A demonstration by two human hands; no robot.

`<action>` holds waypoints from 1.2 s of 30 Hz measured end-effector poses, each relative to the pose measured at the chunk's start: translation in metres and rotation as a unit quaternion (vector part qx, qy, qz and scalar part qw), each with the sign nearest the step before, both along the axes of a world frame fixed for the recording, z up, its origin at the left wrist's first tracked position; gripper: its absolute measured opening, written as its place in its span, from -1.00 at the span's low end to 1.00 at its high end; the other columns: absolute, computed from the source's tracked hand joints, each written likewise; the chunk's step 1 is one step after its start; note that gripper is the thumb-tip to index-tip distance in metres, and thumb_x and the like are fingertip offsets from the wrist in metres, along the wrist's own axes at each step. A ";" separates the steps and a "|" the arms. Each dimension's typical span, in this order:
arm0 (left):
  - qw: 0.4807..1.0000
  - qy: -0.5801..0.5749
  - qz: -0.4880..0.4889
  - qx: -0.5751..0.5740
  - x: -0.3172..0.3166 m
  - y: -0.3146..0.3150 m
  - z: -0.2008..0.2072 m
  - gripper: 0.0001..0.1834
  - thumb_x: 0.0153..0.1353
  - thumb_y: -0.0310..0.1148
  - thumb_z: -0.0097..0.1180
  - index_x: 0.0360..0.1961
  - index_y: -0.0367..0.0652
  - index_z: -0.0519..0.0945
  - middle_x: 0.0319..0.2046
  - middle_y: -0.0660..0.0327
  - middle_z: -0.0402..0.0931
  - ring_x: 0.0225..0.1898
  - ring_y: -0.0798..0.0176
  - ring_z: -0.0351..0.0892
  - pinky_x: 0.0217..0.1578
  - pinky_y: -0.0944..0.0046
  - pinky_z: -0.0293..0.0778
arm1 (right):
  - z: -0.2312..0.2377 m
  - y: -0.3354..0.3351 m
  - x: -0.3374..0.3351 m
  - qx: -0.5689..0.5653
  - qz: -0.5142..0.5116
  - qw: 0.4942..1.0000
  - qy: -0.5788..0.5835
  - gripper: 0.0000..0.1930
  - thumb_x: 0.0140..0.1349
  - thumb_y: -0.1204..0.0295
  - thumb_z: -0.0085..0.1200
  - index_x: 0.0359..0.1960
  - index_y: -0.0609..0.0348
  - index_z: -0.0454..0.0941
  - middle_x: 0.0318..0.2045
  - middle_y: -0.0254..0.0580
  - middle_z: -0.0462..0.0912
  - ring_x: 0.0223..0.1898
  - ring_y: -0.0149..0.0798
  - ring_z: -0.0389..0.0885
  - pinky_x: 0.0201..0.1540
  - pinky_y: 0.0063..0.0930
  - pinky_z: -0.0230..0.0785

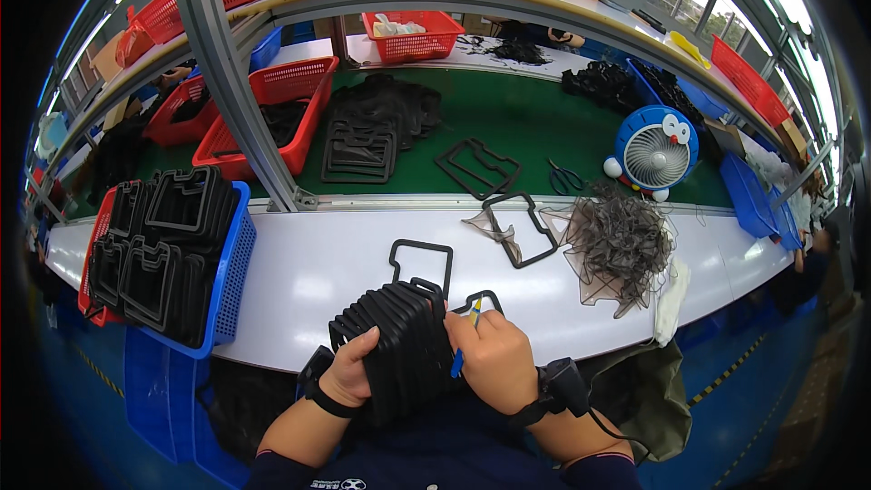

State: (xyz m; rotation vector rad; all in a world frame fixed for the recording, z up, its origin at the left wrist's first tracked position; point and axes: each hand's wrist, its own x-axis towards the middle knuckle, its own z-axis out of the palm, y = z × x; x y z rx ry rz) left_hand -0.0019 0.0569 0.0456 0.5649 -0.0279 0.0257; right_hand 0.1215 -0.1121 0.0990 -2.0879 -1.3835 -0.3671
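My left hand [351,367] is wrapped round a thick stack of black frames [390,336], held upright at the table's near edge. Against the stack's right side, my right hand [497,356] is closed on a slim blue-and-yellow hand tool [457,363]; its working tip is hard to make out. Just beyond the stack lies a loose black frame [422,244], and a smaller frame piece [485,295] shows partly behind my right hand. Farther right, another frame [543,229] has torn grey mesh [494,230] hanging at its left side.
Grey mesh scraps [621,240] are heaped at the right, beside a white cloth [671,304]. A blue basket [238,263] full of black frames stands left. On the green surface [544,127] are scissors [567,180], a blue fan [658,152] and stacked frames [358,152]. A metal post [222,82] rises at left.
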 end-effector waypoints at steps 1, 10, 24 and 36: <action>1.000 0.001 0.001 0.001 -0.002 0.000 -0.004 -0.15 0.35 0.03 0.02 0.47 -0.32 0.10 0.43 -0.02 0.17 0.41 0.06 0.26 0.41 0.03 0.16 | 0.001 0.000 0.001 -0.029 0.014 0.999 -0.044 -0.83 0.08 0.58 0.23 -0.25 0.25 0.63 -0.60 -0.18 0.49 -0.49 -0.15 0.52 -0.45 -0.32 0.41; 0.999 0.039 -0.002 -0.036 -0.005 0.003 -0.007 -0.18 0.36 0.02 0.01 0.46 -0.31 0.13 0.40 0.00 0.25 0.37 0.06 0.34 0.38 0.02 0.22 | 0.005 0.002 0.013 -0.051 0.050 0.993 -0.093 -0.86 0.05 0.55 0.21 -0.33 0.23 0.57 -0.61 -0.22 0.46 -0.49 -0.20 0.51 -0.44 -0.37 0.42; 0.997 0.011 0.052 -0.048 0.006 -0.004 0.012 -0.07 0.25 0.14 0.13 0.44 -0.28 0.16 0.41 -0.08 0.19 0.41 -0.10 0.22 0.39 -0.16 0.19 | -0.024 -0.148 0.102 0.238 -0.258 0.909 0.225 -0.91 0.33 0.52 0.19 -0.23 0.30 0.64 -0.42 -0.25 0.74 -0.42 -0.58 0.57 -0.35 -0.66 0.41; 0.998 -0.007 0.057 -0.022 0.015 -0.004 0.000 -0.15 0.35 0.18 -0.04 0.44 -0.25 0.21 0.42 -0.09 0.19 0.41 -0.07 0.24 0.36 -0.14 0.26 | -0.116 -0.359 0.187 -0.107 -0.509 0.849 -0.096 -0.95 0.19 0.33 0.24 -0.34 -0.07 0.67 -0.51 -0.11 0.62 -0.40 0.06 0.63 -0.36 -0.06 0.46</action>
